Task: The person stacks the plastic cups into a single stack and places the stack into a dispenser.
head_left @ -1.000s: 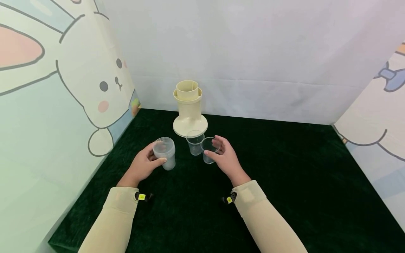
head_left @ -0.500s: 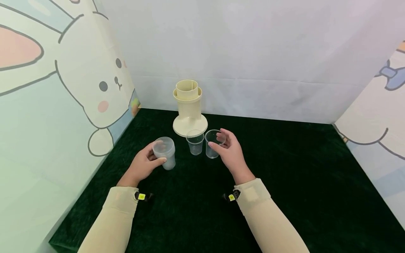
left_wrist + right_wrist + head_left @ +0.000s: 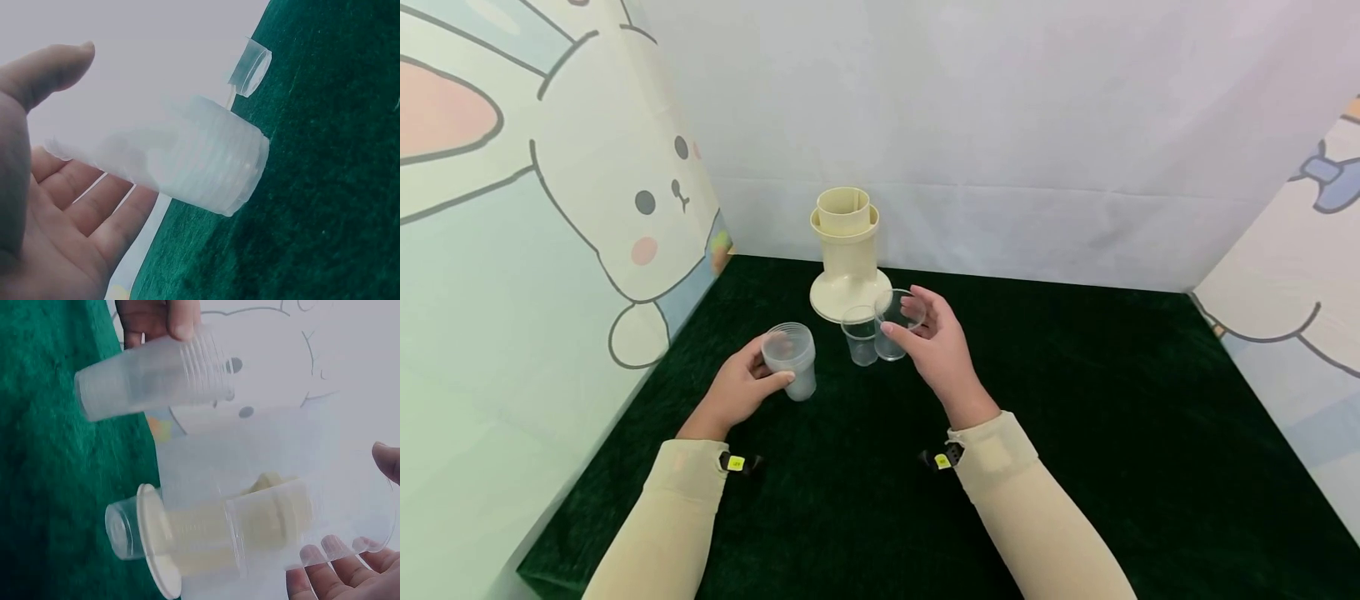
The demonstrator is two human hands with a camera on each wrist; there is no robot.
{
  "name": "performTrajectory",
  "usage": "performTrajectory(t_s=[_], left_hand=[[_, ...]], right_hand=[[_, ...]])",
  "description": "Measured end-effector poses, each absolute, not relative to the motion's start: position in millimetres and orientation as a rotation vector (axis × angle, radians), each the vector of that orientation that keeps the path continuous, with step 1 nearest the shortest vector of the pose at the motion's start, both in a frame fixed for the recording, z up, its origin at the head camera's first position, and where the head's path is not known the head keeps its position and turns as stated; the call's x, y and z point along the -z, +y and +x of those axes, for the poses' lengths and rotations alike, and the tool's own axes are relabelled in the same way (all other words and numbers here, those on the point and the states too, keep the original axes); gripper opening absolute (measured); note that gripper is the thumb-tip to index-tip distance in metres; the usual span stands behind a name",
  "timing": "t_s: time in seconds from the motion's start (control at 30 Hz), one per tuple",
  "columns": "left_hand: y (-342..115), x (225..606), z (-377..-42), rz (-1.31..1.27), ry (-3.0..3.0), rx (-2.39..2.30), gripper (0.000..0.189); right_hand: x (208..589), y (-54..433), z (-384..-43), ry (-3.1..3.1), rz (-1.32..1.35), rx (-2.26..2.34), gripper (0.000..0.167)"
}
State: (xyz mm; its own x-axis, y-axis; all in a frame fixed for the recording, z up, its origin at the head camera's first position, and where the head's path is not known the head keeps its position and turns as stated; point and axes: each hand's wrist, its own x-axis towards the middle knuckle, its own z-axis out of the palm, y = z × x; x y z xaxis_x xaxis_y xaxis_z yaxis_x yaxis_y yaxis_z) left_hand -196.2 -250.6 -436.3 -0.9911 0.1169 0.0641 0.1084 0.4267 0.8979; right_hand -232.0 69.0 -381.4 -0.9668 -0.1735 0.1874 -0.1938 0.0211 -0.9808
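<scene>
Nudged toward ten o'clock since half a second ago, one cup [image 3: 892, 345] is pinched by the right hand [image 3: 942, 350] in the head view, near a standing cup [image 3: 855, 348], yellow tags [image 3: 736, 463] unreadable, while left wrist shows the left hand [image 3: 69, 240] widely gripping stacked cups [image 3: 219, 162] and right wrist the cup's mouth spreading that grip.

The left hand [image 3: 65, 240] is gripping a stack of clear cups [image 3: 215, 159], bottom end pointing out over green cloth [image 3: 325, 187], and another clear cup [image 3: 253, 67] is showing just past it!
</scene>
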Motion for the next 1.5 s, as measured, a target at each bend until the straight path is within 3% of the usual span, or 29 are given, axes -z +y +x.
performTrajectory(t_s=[0.57,1.5], left_hand=[[-252,437,-197,0.204,2.616,-1.685,0.074],[-250,435,-195,0.202,2.625,-1.669,0.073]], right_hand=[[359,14,-225,-2.291,0.652,-2.112,0.073],[326,-29,-222,-2.353,0.875,-2.008,0.074]])
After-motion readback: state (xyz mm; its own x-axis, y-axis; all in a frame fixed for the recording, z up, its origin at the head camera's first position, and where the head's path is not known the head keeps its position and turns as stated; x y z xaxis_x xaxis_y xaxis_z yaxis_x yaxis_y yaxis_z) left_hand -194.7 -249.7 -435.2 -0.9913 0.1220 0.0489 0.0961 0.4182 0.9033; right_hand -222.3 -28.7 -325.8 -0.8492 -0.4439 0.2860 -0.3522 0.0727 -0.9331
